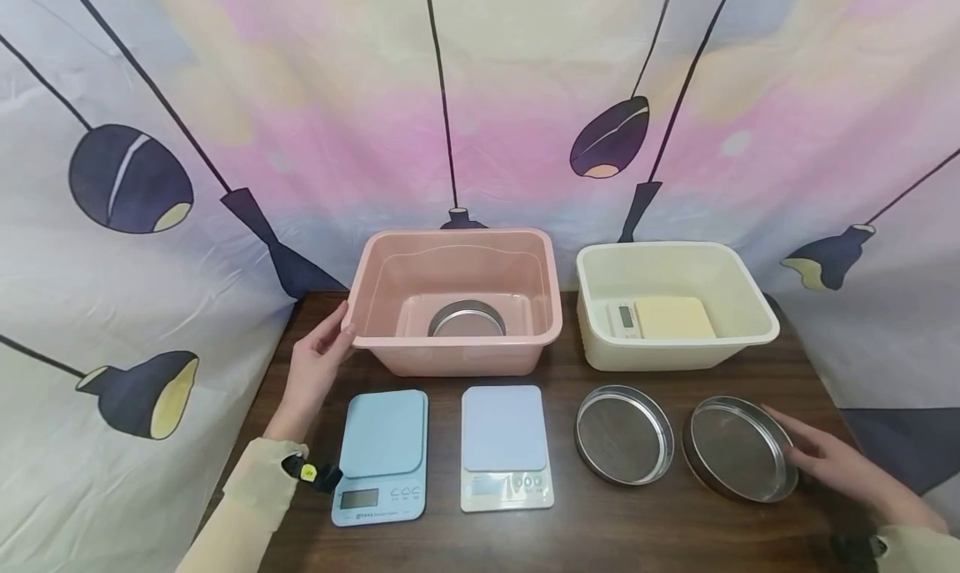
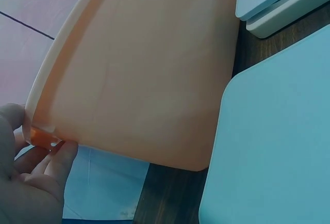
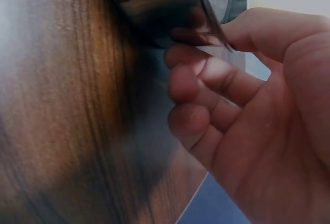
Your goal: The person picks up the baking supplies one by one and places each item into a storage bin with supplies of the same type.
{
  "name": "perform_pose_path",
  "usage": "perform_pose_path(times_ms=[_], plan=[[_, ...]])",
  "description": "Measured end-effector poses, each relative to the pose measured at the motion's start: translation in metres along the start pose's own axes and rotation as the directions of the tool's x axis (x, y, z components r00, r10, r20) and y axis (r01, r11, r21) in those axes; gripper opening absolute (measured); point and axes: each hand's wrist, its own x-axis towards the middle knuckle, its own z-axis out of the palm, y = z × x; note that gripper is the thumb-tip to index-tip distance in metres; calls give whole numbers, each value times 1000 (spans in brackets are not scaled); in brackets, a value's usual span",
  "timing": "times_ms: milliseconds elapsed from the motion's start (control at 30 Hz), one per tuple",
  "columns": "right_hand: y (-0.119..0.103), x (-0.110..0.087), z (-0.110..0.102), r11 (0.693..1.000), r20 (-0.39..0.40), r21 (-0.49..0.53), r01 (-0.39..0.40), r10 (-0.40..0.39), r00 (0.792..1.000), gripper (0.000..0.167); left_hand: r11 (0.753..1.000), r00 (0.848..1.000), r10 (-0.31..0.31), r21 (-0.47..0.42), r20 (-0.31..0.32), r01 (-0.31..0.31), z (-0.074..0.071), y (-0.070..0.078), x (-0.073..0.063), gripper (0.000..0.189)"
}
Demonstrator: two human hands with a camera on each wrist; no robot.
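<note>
My left hand (image 1: 315, 371) grips the left front corner of a pink plastic basin (image 1: 450, 356). In the left wrist view its thumb lies at the outer rim, with the fingers curled under the lip. A round metal sieve (image 1: 467, 329) lies inside the basin. Far to the right, my right hand (image 1: 832, 456) pinches the right rim of another metal sieve (image 1: 738, 448). The right wrist view shows the thumb over that sieve's rim (image 3: 154, 2) and curled fingers beside its outer wall. A third sieve (image 1: 624, 435) lies flat just left of it.
A blue kitchen scale (image 1: 382, 456) and a white one (image 1: 506, 448) lie in front of the pink basin. Behind the sieves stands a cream basin (image 1: 675, 354) with a pale yellow scale (image 1: 673, 318) inside. A patterned cloth (image 1: 510, 98) hangs behind the dark wooden table (image 1: 577, 540).
</note>
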Motion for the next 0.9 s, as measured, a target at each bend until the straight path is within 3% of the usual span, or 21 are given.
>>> perform_pose_path(times_ms=[200,600,900], plan=[[-1,-6,3,997,-30,67,43,-41,999,70,1000,1000,21,-16,0,-21,4,-2,2,55],[-15,-7,2,1000,-146,-5,1,-1,989,63,1000,1000,5,-11,-8,-5,3,-1,0,55],[-28,-5,-9,999,-147,-31,-38,33,989,57,1000,1000,3,-29,-16,-4,2,-2,0,55]])
